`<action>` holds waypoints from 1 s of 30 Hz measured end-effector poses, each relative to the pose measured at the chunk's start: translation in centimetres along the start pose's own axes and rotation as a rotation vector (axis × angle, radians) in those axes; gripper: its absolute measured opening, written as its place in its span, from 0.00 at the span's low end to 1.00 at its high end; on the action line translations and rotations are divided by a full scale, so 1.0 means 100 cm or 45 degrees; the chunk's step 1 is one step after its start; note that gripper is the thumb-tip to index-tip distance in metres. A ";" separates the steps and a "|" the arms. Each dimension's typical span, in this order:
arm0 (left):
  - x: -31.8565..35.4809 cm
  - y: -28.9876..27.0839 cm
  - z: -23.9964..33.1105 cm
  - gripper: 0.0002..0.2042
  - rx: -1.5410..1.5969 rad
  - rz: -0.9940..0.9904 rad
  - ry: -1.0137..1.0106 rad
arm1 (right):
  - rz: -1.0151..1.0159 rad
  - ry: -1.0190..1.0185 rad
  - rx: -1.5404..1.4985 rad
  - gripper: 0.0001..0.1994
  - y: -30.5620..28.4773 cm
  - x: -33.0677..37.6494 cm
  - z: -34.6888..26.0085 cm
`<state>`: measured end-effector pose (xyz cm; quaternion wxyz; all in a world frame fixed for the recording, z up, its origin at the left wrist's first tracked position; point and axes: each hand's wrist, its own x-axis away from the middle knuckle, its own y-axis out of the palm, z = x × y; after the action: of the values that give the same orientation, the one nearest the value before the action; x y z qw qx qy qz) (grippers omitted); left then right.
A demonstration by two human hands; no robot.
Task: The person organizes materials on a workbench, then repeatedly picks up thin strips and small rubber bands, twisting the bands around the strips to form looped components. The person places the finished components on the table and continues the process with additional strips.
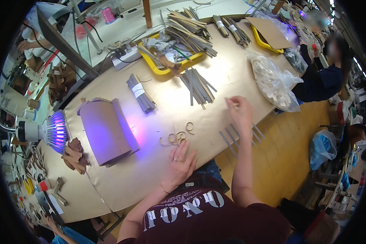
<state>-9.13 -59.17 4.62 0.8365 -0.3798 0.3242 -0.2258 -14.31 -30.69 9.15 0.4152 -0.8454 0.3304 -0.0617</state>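
Observation:
My left hand (pixel 183 162) lies near the table's front edge, fingers stretched out. Its fingertips touch or nearly touch several small curled tan strips (pixel 179 137). Above the table to the right, my right hand (pixel 240 110) is closed in a pinch; whatever is between its fingers is too small to make out. Under my right forearm, several grey strips (pixel 228 140) lie side by side along the table edge, partly hidden by the arm. Beyond and left of that hand, a loose fan of grey strips (pixel 199 90) rests on the table.
A banded strip bundle (pixel 140 93) and curved brown panels (pixel 105 132) lie left, beside a lit lamp (pixel 55 132). Farther back stands a yellow tray (pixel 156 70) heaped with strips and scraps. A clear plastic bag (pixel 272 81) sits right, near another person (pixel 323 83).

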 end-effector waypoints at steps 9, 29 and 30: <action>-0.001 -0.002 0.001 0.16 -0.028 0.072 -0.135 | -0.036 0.003 0.254 0.13 0.087 -0.054 -0.048; -0.065 -0.108 0.001 0.12 1.215 0.602 -0.590 | -1.261 -0.336 -0.971 0.06 -0.006 0.060 -0.122; -0.065 -0.111 0.001 0.12 1.151 0.601 -0.543 | -1.212 -0.366 -0.925 0.06 -0.006 0.060 -0.126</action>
<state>-15.00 -61.80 15.77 0.9913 0.0627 0.0946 -0.0668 -14.11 -42.45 16.76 0.0678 -0.9874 -0.1427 -0.0091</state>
